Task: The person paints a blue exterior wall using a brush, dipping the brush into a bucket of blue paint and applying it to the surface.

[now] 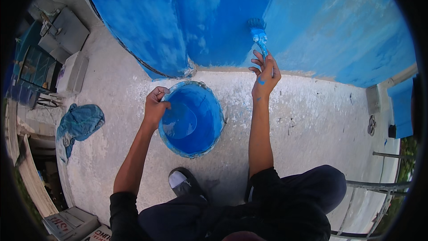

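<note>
My left hand (156,106) grips the rim of a round bucket (219,107), thumb inside and fingers outside. Blue paint (179,124) lies in the bottom of the bucket, and blue coats its inner wall. In my right hand (266,77) is the handle of a paintbrush (259,35), with blue smears on the hand and wrist. The brush's bristles are against or very close to the wall (230,40). Around the brush and to its left the wall is deep blue; to the right it is a paler, patchy blue.
A crumpled blue-green cloth (82,122) lies on the concrete floor (307,134) at left. Beyond it stand a white box (72,73) and a grey metal cabinet (67,28). Metal railings (378,185) run along the right. Boxes bearing writing (70,224) sit at lower left.
</note>
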`<state>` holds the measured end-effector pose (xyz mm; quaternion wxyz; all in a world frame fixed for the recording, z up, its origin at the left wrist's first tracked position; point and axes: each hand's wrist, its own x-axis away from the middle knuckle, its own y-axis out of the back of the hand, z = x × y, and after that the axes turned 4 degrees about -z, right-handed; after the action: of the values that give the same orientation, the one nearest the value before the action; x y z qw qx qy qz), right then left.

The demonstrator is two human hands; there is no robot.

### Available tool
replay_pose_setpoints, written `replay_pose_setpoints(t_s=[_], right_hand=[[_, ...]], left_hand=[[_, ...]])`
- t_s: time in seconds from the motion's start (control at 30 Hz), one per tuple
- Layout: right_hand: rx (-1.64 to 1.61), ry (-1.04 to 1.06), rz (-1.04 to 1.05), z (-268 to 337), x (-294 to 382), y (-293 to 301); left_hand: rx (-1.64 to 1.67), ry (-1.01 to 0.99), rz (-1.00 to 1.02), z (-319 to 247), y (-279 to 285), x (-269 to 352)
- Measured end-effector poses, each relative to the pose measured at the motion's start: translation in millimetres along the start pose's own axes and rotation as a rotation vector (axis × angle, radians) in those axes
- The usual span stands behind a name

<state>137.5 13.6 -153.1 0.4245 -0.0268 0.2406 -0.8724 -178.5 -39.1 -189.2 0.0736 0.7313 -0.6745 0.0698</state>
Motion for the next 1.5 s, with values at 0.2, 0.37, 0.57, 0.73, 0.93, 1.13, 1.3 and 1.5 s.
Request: replay_pose_setpoints(t_s=[0.2, 0.37, 0.57, 0.73, 0.93, 1.13, 1.3, 1.5], right_hand=[[0.123, -0.161, -0.106, -36, 23, 22], [0.044, 0.036, -0.056, -4, 14, -3], [-0.005, 0.266, -0.022, 35, 2, -29], [0.081, 0.119, -0.063, 0, 4, -8], [0.136, 0.006, -0.114, -19, 18, 9], [0.067, 0.268, 0.011, 32, 8, -33], [0.045, 0.328, -0.004, 43, 1, -41], [0.198, 0.041, -0.069, -10, 13, -4]], left_hand=[[0.008, -0.004, 0.008, -1, 0, 5], [-0.005, -0.032, 0.007, 4, 4, 4], [0.004, -0.012, 0.013, 4, 5, 4], [0.0, -0.026, 0.026, 2, 3, 3], [0.0, -0.017, 0.022, 2, 3, 4], [-0.013, -0.023, 0.013, 6, 7, 2], [0.018, -0.007, 0.02, 0, 2, 4], [0.021, -0.03, 0.04, 3, 4, 1]])
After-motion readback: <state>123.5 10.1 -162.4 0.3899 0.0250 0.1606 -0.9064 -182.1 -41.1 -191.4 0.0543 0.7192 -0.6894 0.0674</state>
